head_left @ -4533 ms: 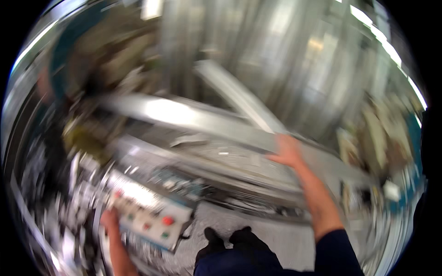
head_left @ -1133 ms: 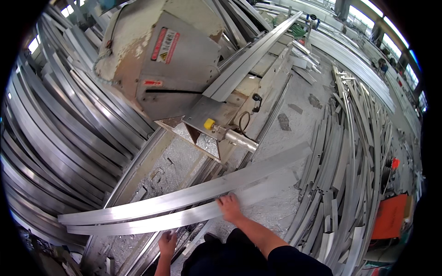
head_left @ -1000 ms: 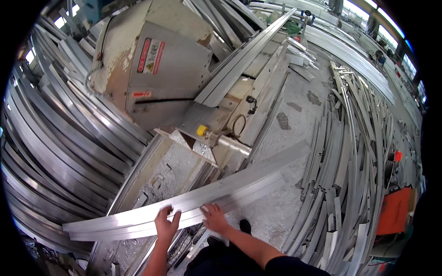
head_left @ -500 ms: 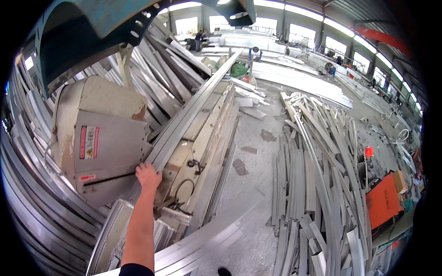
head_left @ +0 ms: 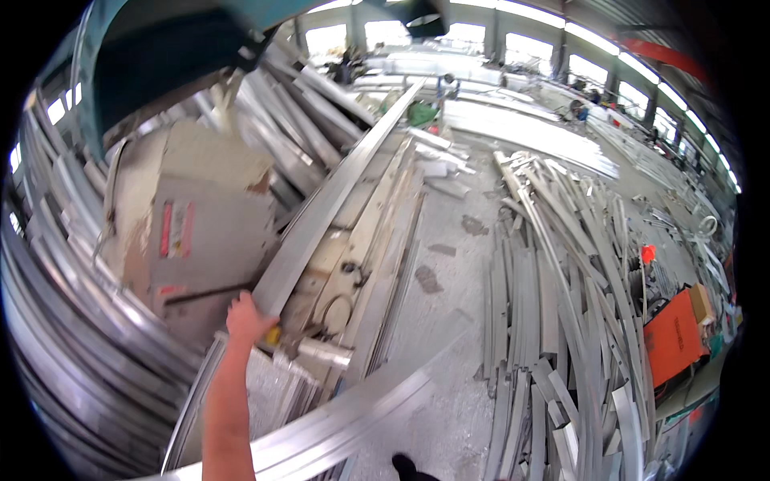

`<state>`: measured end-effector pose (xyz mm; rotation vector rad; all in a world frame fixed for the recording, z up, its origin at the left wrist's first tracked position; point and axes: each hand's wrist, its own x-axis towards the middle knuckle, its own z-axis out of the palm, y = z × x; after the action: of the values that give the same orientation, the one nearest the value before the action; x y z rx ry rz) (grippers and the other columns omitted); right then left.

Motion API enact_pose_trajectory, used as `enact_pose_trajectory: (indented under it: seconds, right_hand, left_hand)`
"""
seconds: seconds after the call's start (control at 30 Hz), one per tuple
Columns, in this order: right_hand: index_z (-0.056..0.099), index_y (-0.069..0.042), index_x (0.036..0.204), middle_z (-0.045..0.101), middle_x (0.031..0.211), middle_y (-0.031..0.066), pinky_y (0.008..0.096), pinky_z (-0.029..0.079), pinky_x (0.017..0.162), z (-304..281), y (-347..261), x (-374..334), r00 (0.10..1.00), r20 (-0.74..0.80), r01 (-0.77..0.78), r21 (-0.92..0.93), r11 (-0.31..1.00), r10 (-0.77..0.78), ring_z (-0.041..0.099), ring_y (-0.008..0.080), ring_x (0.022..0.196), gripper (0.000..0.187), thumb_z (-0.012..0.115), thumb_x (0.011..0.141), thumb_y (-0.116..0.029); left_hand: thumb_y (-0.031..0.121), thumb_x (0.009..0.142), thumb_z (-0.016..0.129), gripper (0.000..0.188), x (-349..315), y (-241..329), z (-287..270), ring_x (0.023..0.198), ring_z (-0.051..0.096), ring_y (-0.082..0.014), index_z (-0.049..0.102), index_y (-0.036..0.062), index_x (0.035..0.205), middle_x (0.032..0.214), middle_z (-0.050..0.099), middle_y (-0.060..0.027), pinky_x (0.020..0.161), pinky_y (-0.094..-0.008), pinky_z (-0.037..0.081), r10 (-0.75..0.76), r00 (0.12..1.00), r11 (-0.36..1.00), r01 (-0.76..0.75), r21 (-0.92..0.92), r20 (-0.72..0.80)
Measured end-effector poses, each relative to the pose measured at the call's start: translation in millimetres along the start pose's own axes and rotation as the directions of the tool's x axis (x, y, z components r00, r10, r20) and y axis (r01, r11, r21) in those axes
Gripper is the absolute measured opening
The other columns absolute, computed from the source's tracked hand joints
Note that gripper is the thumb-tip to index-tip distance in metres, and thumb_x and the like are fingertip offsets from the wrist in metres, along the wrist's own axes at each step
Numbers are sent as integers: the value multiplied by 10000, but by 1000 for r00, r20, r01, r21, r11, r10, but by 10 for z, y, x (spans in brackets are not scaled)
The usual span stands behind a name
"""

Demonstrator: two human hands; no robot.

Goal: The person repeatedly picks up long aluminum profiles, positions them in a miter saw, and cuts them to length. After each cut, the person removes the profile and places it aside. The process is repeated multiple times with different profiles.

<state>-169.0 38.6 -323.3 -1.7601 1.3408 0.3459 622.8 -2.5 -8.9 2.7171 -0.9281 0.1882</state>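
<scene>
While the left hand (head_left: 250,318) is set against the near end of a long metal bar (head_left: 335,200), its grip is too blurred to tell; the right hand is out of view. The bar is laid along the machine bed (head_left: 325,260), beside a beige machine cover (head_left: 212,216). Flat metal strips (head_left: 345,421) are seen nearer the body, loose metal lengths (head_left: 521,301) piled at right.

The long profile (head_left: 338,196) is smooth, softly shining metal.
</scene>
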Motion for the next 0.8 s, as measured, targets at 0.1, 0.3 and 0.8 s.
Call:
enact_pose_trajectory:
  seconds: [0.1, 0.3, 0.8]
  right_hand:
    - [678, -85, 1093, 703, 997, 140, 385, 514, 883, -217, -544, 93, 984, 42, -172, -6, 985, 172, 662, 301, 983, 513, 727, 720, -433]
    - [677, -67, 1080, 709, 941, 140, 371, 535, 821, 278, -1605, -56, 976, -75, 196, -114, 974, -205, 684, 287, 911, 445, 686, 769, -385]
    - [536, -46, 1229, 643, 1010, 78, 344, 529, 765, 1908, -4916, -744, 721, 380, 339, 536, 773, -580, 622, 190, 933, 460, 596, 939, -398]
  left_hand:
    - [369, 568, 820, 739, -485, -371, -573, 974, 592, -416, 479, 18, 1122, 1053, 588, -245, 851, -483, 507, 99, 991, 995, -100, -1, -90]
    - [342, 560, 831, 725, -1955, -2037, -723, 985, 574, -400, 512, 21, 1127, 1029, 587, -213, 833, -478, 499, 71, 997, 997, -70, 44, -14]
    - [447, 612, 771, 1005, -7922, -5224, -2917, 1254, 461, -351, 358, -4, 1410, 1298, 515, -202, 1042, -543, 328, -554, 785, 744, 316, 589, 279]
